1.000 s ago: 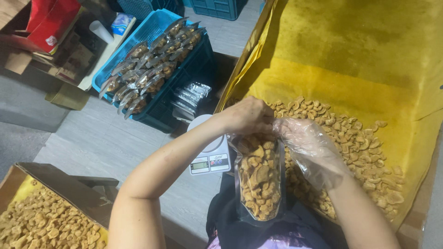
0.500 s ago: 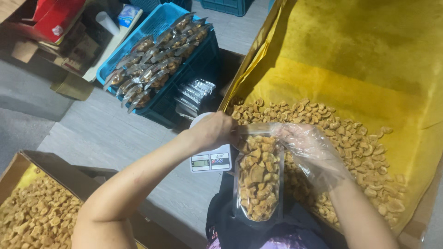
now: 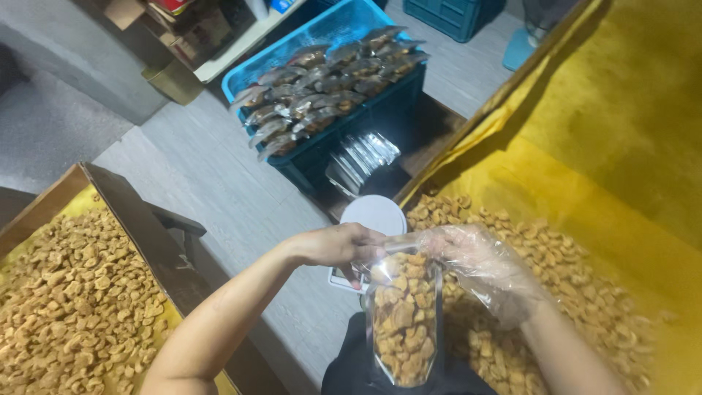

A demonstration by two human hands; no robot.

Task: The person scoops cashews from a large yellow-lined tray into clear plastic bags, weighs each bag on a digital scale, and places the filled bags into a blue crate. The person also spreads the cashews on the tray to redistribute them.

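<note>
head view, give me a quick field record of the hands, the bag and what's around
left hand: bare, pinching the bag's top edge
right hand: in a clear glove, at the bag's top
bag: clear, upright, filled with golden snacks
scale: white, behind the bag
crate: blue, holding filled bags
yellow liner: loose snacks on it, right side
box: left, more snacks

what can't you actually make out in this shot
- Head view: the scale is mostly hidden by the left hand and the clear pouch; its readout can't be seen.
- Pouch bottom is cut off by the lower edge.
- Right hand: fingertips blurred under a filmy glove.
- Filled packs in the blue crate: contents too small to tell.
</note>
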